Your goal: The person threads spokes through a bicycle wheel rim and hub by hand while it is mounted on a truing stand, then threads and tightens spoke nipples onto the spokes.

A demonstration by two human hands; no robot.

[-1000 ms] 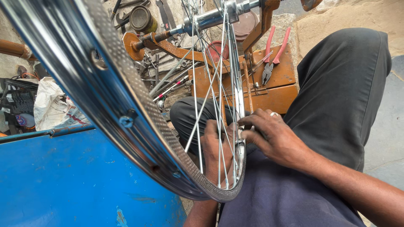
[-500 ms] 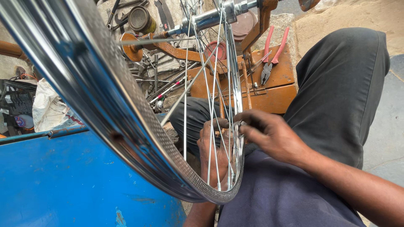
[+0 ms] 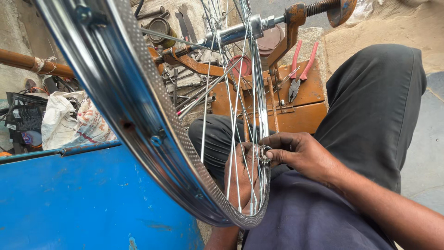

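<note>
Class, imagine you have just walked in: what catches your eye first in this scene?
A big shiny bicycle wheel sweeps across the middle, held in a rusty orange stand. Low at centre, the right hand pinches a small metal tool at the spokes, the left hand behind them. Red-handled pliers lie beyond.

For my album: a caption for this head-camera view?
Right hand turns a small round tool on a bicycle wheel; left hand steadies spokes.

Right hand (image 3: 303, 155) pinched; left (image 3: 243, 173) perhaps open.
</note>
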